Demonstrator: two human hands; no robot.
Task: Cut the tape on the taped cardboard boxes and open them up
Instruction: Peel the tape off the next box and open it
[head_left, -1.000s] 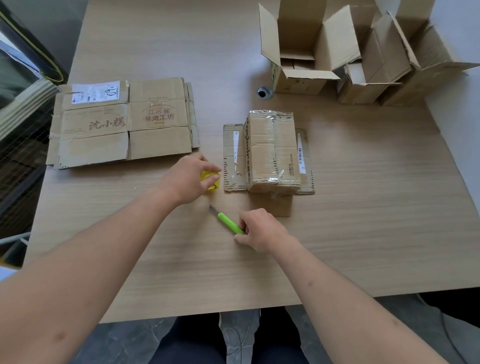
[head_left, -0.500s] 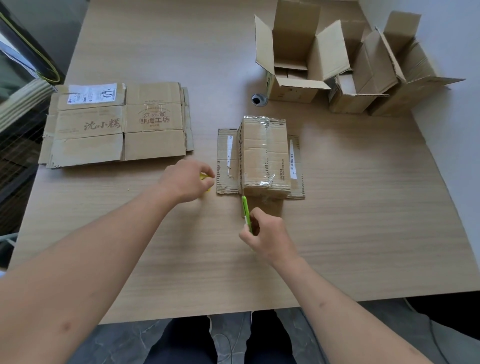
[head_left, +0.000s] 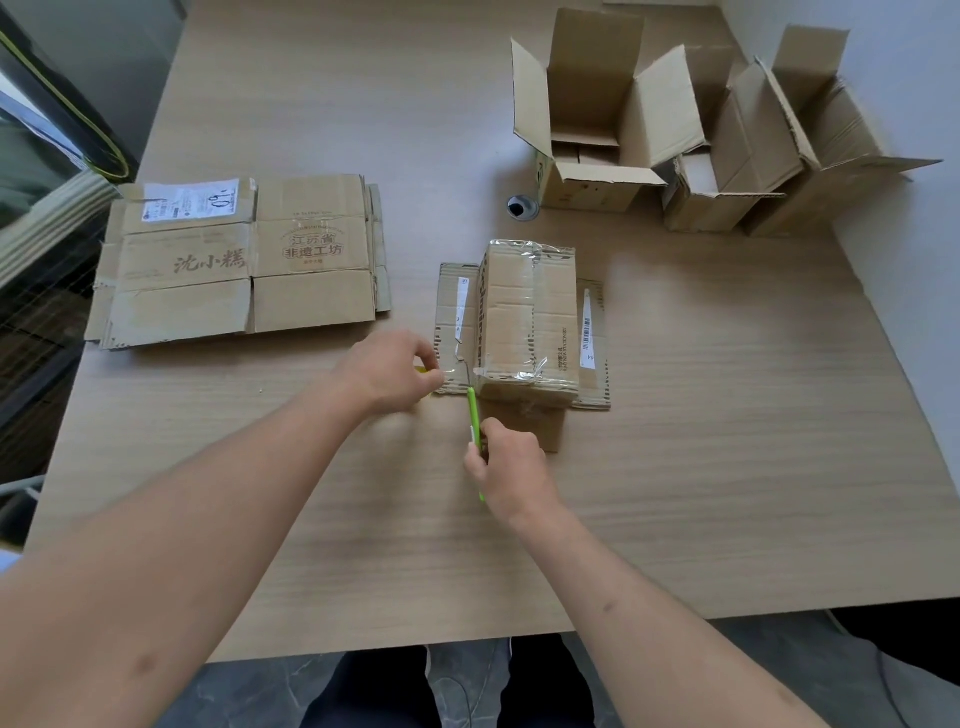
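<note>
Nearest me, the right hand (head_left: 511, 470) gripped a green knife (head_left: 473, 415), tip at the taped box (head_left: 524, 322) mid-surface, apparently to slit its tape. The left hand (head_left: 387, 371) pinched the flap's corner, seemingly steadying it. Beyond stood opened boxes (head_left: 613, 114).

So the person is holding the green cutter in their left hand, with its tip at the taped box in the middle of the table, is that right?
Not quite: the head view shows the green cutter gripped by the right hand, not the left. Its tip is at the taped box in the middle of the table, as you say.
</note>
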